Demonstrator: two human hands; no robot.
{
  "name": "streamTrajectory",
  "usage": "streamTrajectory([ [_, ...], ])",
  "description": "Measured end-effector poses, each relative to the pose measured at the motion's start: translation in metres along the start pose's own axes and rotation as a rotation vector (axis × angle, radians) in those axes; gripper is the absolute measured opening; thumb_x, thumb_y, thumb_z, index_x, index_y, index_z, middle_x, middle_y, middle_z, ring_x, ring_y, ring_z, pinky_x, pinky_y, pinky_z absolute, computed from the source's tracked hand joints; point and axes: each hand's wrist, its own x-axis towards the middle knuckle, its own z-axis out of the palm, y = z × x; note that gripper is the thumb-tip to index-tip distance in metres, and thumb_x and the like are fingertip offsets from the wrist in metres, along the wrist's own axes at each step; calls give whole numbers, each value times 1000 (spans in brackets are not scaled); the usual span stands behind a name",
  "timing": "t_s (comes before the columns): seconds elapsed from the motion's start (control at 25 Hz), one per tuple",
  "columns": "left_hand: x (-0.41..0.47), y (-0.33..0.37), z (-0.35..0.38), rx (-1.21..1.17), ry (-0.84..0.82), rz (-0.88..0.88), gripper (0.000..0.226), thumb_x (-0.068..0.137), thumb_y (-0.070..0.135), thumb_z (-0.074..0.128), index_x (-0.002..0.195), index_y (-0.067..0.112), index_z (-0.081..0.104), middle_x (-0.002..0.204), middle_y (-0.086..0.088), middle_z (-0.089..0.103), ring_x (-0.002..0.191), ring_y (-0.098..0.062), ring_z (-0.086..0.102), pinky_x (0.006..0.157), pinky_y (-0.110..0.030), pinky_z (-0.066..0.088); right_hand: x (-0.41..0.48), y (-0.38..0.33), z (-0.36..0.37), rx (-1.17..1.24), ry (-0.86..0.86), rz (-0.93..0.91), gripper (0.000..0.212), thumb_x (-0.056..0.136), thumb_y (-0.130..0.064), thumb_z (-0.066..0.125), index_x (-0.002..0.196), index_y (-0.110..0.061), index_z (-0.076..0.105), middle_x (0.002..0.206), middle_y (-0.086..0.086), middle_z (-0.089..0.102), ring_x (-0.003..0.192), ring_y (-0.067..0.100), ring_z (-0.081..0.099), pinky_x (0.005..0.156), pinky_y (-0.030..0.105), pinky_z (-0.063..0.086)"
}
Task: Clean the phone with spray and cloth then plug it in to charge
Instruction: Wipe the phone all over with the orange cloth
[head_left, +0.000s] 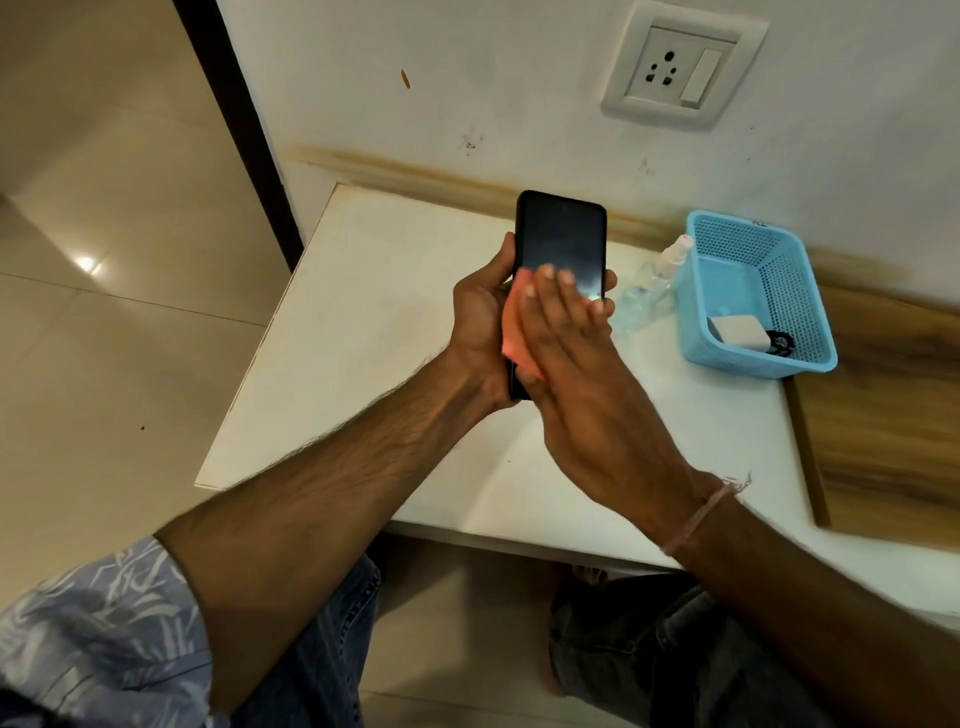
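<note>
A black phone (562, 239) is held upright above the white table (374, 312), its dark screen facing me. My left hand (483, 322) grips it from the left side and behind. My right hand (576, 353) lies flat on the lower screen, pressing an orange cloth (514, 332) against it; only the cloth's left edge shows. A clear spray bottle (657, 275) with a white nozzle lies on the table just right of the phone. A white charger plug (737, 332) with a dark cable sits inside the blue basket (701, 291).
A white wall socket with a switch (680, 67) is on the wall above the basket. A wooden board (893, 415) lies at the table's right. The table's left edge drops to tiled floor (104, 312). My knees are under the front edge.
</note>
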Motion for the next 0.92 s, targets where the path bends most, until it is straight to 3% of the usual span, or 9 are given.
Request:
streamTrajectory([
  [0.12, -1, 7, -5, 28, 1, 50, 77, 100, 58, 32, 145, -3, 44, 121, -22, 57, 97, -34, 57, 91, -42, 46, -27, -1, 7, -38, -90, -136, 64, 94, -6, 51, 151, -4, 20, 160, 13, 12, 149, 29, 7, 121, 48, 14],
  [0.24, 0, 7, -7, 26, 5, 54, 74, 99, 60, 34, 135, -1, 54, 120, -21, 61, 96, -33, 60, 91, -42, 48, -48, 22, -7, -75, -82, -221, 60, 91, -1, 41, 149, -3, 28, 159, 13, 21, 148, 29, 17, 118, 49, 24],
  [0.4, 3, 4, -5, 8, -2, 20, 78, 97, 61, 38, 143, -1, 48, 133, -21, 56, 112, -34, 57, 106, -42, 41, -21, 32, -15, -119, 13, -69, 59, 95, 5, 42, 150, -1, 22, 159, 15, 18, 149, 31, 10, 120, 48, 15],
  [0.48, 4, 0, -5, -15, -2, 20, 79, 97, 61, 42, 149, 1, 42, 144, -20, 50, 122, -33, 53, 114, -41, 37, 1, 20, -10, -90, 69, 11, 55, 101, -8, 39, 151, 0, 17, 160, 15, 12, 150, 28, 4, 122, 46, 10],
  [0.64, 1, 4, -8, 34, -47, 12, 76, 99, 62, 30, 143, 1, 43, 121, -19, 58, 101, -32, 58, 93, -39, 46, 1, -2, 12, -55, 27, -72, 61, 100, -14, 47, 151, -5, 16, 160, 13, 11, 149, 28, 4, 122, 45, 6],
  [0.8, 0, 10, -11, 33, -10, 62, 79, 99, 60, 32, 146, -2, 44, 125, -22, 58, 100, -34, 59, 95, -43, 45, -41, 22, 1, -146, -61, -236, 62, 95, -10, 50, 151, -4, 24, 160, 13, 17, 149, 28, 12, 120, 48, 19],
  [0.92, 2, 6, -8, 24, 6, 31, 79, 98, 62, 35, 148, 2, 44, 127, -22, 58, 105, -34, 59, 101, -42, 44, -34, 39, -13, -139, -43, -115, 55, 99, -11, 39, 150, -2, 21, 160, 14, 15, 149, 26, 10, 119, 48, 19],
])
